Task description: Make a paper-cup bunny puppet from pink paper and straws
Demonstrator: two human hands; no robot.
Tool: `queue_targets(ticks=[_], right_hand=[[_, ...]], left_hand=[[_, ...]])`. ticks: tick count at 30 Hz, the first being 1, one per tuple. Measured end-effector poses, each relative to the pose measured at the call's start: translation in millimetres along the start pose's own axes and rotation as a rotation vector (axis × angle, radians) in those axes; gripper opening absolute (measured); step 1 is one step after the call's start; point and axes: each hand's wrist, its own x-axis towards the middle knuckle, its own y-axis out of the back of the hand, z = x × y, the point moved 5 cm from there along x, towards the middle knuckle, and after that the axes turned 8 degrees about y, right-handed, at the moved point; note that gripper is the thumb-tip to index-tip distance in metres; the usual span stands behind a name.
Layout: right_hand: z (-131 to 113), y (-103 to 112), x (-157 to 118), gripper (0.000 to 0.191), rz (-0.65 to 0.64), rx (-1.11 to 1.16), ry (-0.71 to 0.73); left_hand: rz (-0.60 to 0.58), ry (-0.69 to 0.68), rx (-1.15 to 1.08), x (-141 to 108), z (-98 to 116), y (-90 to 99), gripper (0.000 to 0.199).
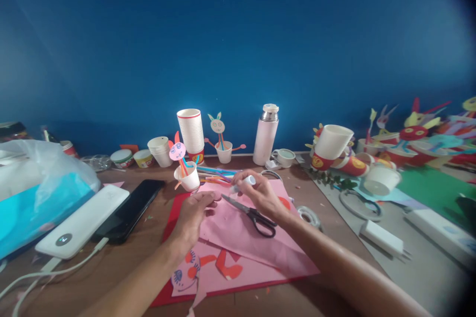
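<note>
Over the pink paper sheets, my left hand pinches a small pink paper piece between thumb and fingers. My right hand is closed around a pale glue stick, tilted, just right of that piece. Black-handled scissors lie on the sheet beneath my right hand. Nearer me, a pink paper face with drawn eyes lies beside orange paper scraps. Straight ahead stands a paper-cup figure with a pink face and coloured stems.
Stacked paper cups, another cup figure and a pink thermos line the wall. A white power bank and black phone lie left. A tape roll, white adapter and several cup figures are right.
</note>
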Motion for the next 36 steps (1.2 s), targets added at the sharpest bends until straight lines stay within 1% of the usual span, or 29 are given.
queue_targets(ticks=[3, 5, 7, 10, 12, 14, 17, 19, 21, 24, 28, 31, 33, 36], right_hand=[[14.4, 6.9, 4.4, 0.027, 0.094, 0.263, -0.108], [22.0, 11.8, 6.1, 0.033, 0.162, 0.338, -0.142], [28.3, 16.5, 5.8, 0.038, 0.215, 0.281, -0.182], [33.1, 21.5, 2.5, 0.044, 0.257, 0.063, -0.239], [31.3, 22.1, 0.8, 0.046, 0.268, -0.057, -0.223], [27.1, 20.4, -0.2, 0.043, 0.275, -0.129, -0.175], [23.4, 11.6, -2.9, 0.034, 0.254, -0.145, -0.134], [23.7, 2.3, -6.6, 0.028, 0.223, -0.139, -0.133], [24.0, -8.2, -11.3, 0.021, 0.186, -0.16, -0.115], [23.5, -21.6, -18.0, 0.015, 0.151, -0.197, -0.069], [27.0, -33.9, -22.8, 0.017, 0.09, -0.11, -0.091], [30.5, -35.9, -23.8, 0.021, 0.055, -0.087, -0.103], [33.9, -35.6, -24.3, 0.025, 0.016, -0.053, -0.121], [39.6, -36.7, -25.6, 0.028, -0.091, 0.091, -0.19]], left_hand=[[-0.01, 0.041, -0.1, 2.4, -1.5, 1.5, 0.02], [-0.011, 0.048, -0.142, 3.6, -2.3, 2.3, 0.019], [-0.016, 0.055, -0.181, 4.1, -2.9, 2.4, 0.018], [-0.046, 0.098, -0.243, 1.8, -3.5, -1.0, 0.016], [-0.097, 0.14, -0.27, -2.7, -3.0, -6.3, 0.015], [-0.167, 0.181, -0.269, -8.3, -2.1, -12.6, 0.015], [-0.259, 0.224, -0.272, -14.1, -2.3, -18.6, 0.014], [-0.291, 0.22, -0.298, -14.3, -3.0, -19.4, 0.012], [-0.291, 0.182, -0.319, -12.6, -3.2, -18.4, 0.011], [-0.271, 0.091, -0.294, -11.0, -1.3, -18.1, 0.009], [-0.283, -0.01, -0.198, -13.3, 3.4, -21.9, 0.012], [-0.259, -0.033, -0.116, -13.0, 3.4, -20.4, 0.012], [-0.231, -0.041, -0.105, -11.0, 2.5, -17.0, 0.011], [-0.187, -0.058, -0.146, -6.9, 2.6, -11.1, 0.009]])
